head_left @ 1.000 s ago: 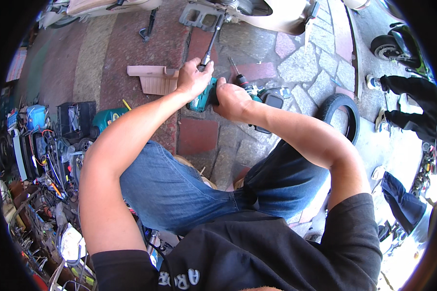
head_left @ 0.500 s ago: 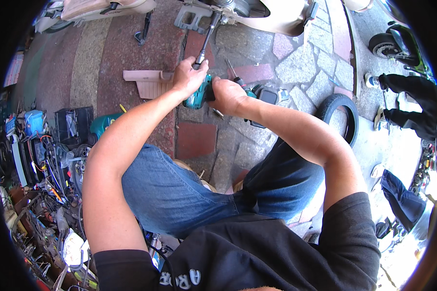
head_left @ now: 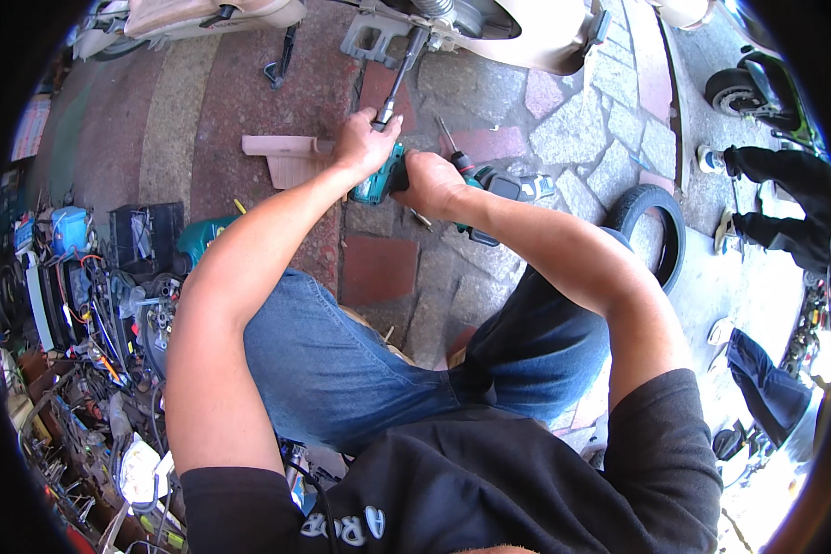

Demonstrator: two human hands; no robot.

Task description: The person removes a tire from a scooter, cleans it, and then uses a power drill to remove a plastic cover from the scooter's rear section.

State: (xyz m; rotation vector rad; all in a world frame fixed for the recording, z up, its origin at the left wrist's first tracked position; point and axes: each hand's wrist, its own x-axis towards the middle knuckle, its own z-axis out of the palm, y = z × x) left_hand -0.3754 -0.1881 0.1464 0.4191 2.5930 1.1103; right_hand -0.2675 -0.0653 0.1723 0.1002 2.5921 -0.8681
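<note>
My right hand (head_left: 431,185) is closed around the dark handle of a teal power wrench (head_left: 371,187). With fingers wrapped at its front end, my left hand (head_left: 364,148) steadies the tool and the base of a long metal socket extension (head_left: 399,92). The extension points away from me, and its far end meets the underside of a cream scooter (head_left: 531,35) near the wheel; the exact contact is too small to make out. On the paving just right of my right hand lies a second teal power tool (head_left: 503,183) with a long bit, partly hidden by my forearm.
A pale pink plastic panel (head_left: 282,152) lies left of my hands. A grey block (head_left: 376,39) sits by the scooter. To the right are a loose black tyre (head_left: 624,210) and another person's legs (head_left: 776,166). Piled tools and parts (head_left: 102,369) crowd the left side.
The view has shifted slightly, so the scene sits a little lower and to the right. Both hands keep their hold on the power wrench, and the extension stays at the scooter.
</note>
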